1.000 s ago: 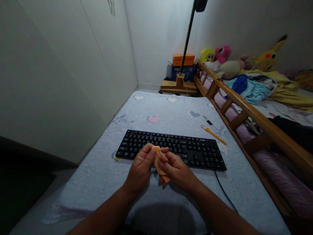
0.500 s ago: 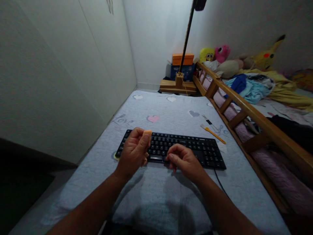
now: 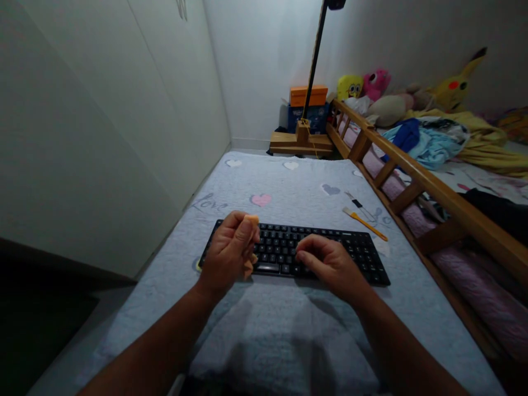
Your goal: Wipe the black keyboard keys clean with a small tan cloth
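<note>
A black keyboard lies across a grey quilt with heart prints. My left hand hovers over the keyboard's left end, its fingers closed round a small orange cloth whose tip shows above the thumb. My right hand rests on the middle of the keyboard with the fingers curled down onto the keys and nothing visible in them.
An orange-handled brush and a small dark tool lie beyond the keyboard's right end. A wooden bed rail runs along the right, with clothes and plush toys behind it. White wardrobe doors stand on the left. A wooden stand with a pole is at the far end.
Both hands held the orange cloth together; the left hand took it and rose over the keyboard's left end. The right hand let go and settled on the keys, shifting right.
</note>
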Demonstrator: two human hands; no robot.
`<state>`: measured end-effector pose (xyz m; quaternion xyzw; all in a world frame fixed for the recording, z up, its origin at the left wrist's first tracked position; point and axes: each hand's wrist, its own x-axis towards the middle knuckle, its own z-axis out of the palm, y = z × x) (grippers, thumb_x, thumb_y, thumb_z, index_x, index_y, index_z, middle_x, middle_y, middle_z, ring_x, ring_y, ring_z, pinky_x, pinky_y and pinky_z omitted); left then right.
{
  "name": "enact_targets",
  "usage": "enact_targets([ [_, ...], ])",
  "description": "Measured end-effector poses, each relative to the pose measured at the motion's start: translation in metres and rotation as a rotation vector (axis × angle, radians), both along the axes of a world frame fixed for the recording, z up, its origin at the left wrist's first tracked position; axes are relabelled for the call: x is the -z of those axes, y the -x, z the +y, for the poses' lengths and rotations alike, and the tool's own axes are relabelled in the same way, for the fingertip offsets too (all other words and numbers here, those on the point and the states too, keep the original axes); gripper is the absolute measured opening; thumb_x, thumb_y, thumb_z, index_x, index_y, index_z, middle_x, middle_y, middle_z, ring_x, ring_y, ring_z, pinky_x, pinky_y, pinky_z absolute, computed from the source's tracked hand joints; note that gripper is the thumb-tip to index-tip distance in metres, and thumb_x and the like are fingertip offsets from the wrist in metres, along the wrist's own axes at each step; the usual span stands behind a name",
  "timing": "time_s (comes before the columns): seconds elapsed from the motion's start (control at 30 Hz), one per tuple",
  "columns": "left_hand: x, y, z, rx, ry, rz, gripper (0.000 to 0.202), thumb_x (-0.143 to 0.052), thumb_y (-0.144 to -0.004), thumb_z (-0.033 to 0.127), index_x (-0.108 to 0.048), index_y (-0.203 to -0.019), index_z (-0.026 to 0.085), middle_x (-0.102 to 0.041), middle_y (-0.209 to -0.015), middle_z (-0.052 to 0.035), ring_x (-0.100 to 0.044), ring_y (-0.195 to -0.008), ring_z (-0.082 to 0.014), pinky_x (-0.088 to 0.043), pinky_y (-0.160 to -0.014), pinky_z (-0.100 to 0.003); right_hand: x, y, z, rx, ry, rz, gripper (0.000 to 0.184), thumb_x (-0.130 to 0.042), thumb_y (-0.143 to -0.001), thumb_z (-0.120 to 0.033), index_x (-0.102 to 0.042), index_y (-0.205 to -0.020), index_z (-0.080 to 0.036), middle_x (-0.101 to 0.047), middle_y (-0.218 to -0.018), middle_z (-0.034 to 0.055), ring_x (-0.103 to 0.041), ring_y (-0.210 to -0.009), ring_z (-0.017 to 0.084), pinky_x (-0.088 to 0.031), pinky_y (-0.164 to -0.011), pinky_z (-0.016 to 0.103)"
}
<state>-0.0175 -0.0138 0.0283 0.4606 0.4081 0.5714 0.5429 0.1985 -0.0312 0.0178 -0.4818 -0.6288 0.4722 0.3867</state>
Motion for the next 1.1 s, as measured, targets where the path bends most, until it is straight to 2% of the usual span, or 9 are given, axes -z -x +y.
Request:
enact_targets([
  [0.07,0.001,-0.015,-0.005,-0.020,-0.006,-0.149,0.028,-0.064,-0.091,0.047,-0.054,-0.088,0.021,-0.056,-0.069,0.0050,-0.038,-0.046,-0.0042,-0.033,-0.042,-0.014,0.005,0.019,-0.005,-0.103,0.121,0.126,0.015,-0.070,-0.082,-0.030,-0.065,-0.091,-0.020,-0.062,-0.075,-0.0013,-0.055,-0.067,0.012,-0.042,-0.061,0.024],
  [0.17,0.003,-0.032,-0.012,-0.080,0.009,-0.238,0.030,-0.064,-0.091,0.048,-0.051,-0.086,0.021,-0.056,-0.072,0.0048,-0.038,-0.046,-0.0035,-0.035,-0.043,-0.014,0.015,0.045,-0.012,-0.156,0.274,0.293,0.039,-0.075,-0.078,-0.035,-0.058,-0.110,-0.023,-0.062,-0.075,-0.0046,-0.050,-0.056,0.009,-0.038,-0.052,0.021],
  [0.37,0.011,-0.042,-0.026,-0.160,0.086,-0.348,0.035,-0.063,-0.091,0.052,-0.051,-0.085,0.020,-0.054,-0.074,0.0042,-0.044,-0.053,-0.0047,-0.040,-0.048,-0.015,0.031,0.059,-0.015,-0.112,0.288,0.357,0.030,-0.080,-0.073,-0.040,-0.059,-0.083,-0.020,-0.056,-0.070,-0.0043,-0.050,-0.062,0.010,-0.040,-0.058,0.022],
  [0.43,0.015,-0.042,-0.031,-0.172,0.107,-0.322,0.035,-0.062,-0.091,0.053,-0.053,-0.085,0.020,-0.055,-0.075,0.0029,-0.051,-0.061,-0.0069,-0.045,-0.053,-0.016,0.032,0.056,-0.015,-0.076,0.239,0.327,0.022,-0.075,-0.077,-0.036,-0.060,-0.079,-0.020,-0.055,-0.069,-0.0036,-0.050,-0.064,0.011,-0.040,-0.060,0.024],
  [0.6,0.020,-0.048,-0.041,-0.136,0.162,-0.309,0.037,-0.065,-0.089,0.056,-0.058,-0.086,0.020,-0.059,-0.078,0.0004,-0.058,-0.071,-0.0107,-0.053,-0.068,-0.023,0.031,0.051,-0.017,0.094,-0.120,0.049,0.005,-0.070,-0.076,-0.020,-0.066,-0.073,-0.021,-0.052,-0.074,-0.0017,-0.048,-0.067,0.012,-0.039,-0.061,0.024],
  [0.7,0.024,-0.054,-0.044,-0.105,0.164,-0.344,0.037,-0.065,-0.088,0.057,-0.058,-0.086,0.020,-0.062,-0.082,-0.0009,-0.060,-0.076,-0.0124,-0.055,-0.079,-0.029,0.032,0.053,-0.020,0.146,-0.160,0.015,0.006,-0.065,-0.079,-0.016,-0.062,-0.080,-0.022,-0.054,-0.072,-0.0028,-0.048,-0.063,0.012,-0.039,-0.059,0.024],
  [0.8,0.028,-0.058,-0.047,-0.097,0.133,-0.328,0.034,-0.060,-0.093,0.054,-0.057,-0.088,0.020,-0.061,-0.083,-0.0001,-0.060,-0.077,-0.0115,-0.054,-0.085,-0.029,0.033,0.055,-0.022,0.200,-0.163,0.004,0.013,-0.065,-0.080,-0.018,-0.054,-0.076,-0.022,-0.056,-0.070,-0.0032,-0.049,-0.060,0.012,-0.039,-0.058,0.024],
  [0.93,0.032,-0.057,-0.046,-0.146,0.092,-0.278,0.030,-0.058,-0.095,0.051,-0.055,-0.091,0.022,-0.058,-0.082,0.0019,-0.056,-0.072,-0.0097,-0.052,-0.076,-0.024,0.033,0.056,-0.024,0.076,-0.293,-0.047,0.010,-0.061,-0.082,-0.015,-0.057,-0.076,-0.022,-0.063,-0.078,0.0014,-0.058,-0.072,0.016,-0.045,-0.067,0.027],
  [1.1,0.030,-0.046,-0.037,-0.296,0.033,-0.174,0.030,-0.057,-0.095,0.052,-0.054,-0.092,0.022,-0.058,-0.081,0.0030,-0.053,-0.068,-0.0082,-0.047,-0.066,-0.018,0.028,0.049,-0.026,-0.198,-0.426,-0.093,0.026,-0.056,-0.085,-0.009,-0.070,-0.102,-0.024,-0.072,-0.111,0.0086,-0.064,-0.106,0.022,-0.050,-0.093,0.038],
])
